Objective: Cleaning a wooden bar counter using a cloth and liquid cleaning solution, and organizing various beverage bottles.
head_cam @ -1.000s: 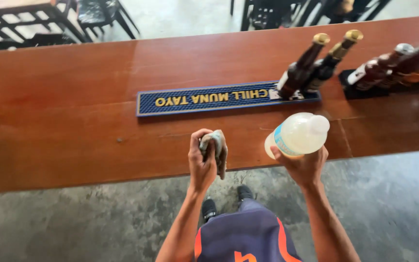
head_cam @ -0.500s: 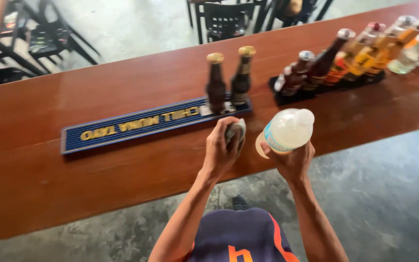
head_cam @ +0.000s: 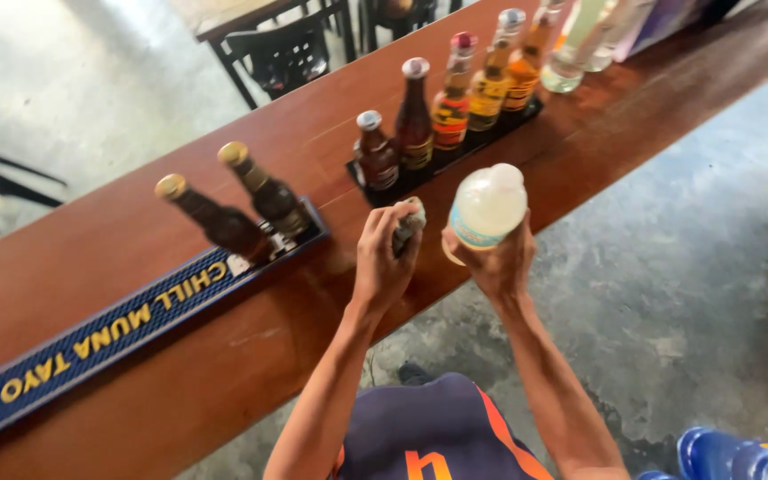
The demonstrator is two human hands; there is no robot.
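Note:
My left hand (head_cam: 382,260) is closed around a crumpled grey cloth (head_cam: 409,224) and presses it on the brown wooden bar counter (head_cam: 171,364) near its front edge. My right hand (head_cam: 491,265) grips a translucent white plastic bottle (head_cam: 487,204), held just above the counter edge beside the cloth. Two dark brown bottles (head_cam: 242,209) with gold caps stand on a long blue bar mat (head_cam: 108,336) left of my left hand.
A black tray (head_cam: 442,160) with several capped bottles runs along the counter beyond my hands, with clear glass bottles (head_cam: 584,40) farther right. Dark chairs and a table (head_cam: 286,44) stand behind the counter. Grey concrete floor (head_cam: 668,267) lies on my side; blue containers (head_cam: 731,453) sit bottom right.
My view has swung rightward along the counter, so the blue mat and bottles shifted left. My hands keep the cloth and the bottle and have moved right along the counter's edge.

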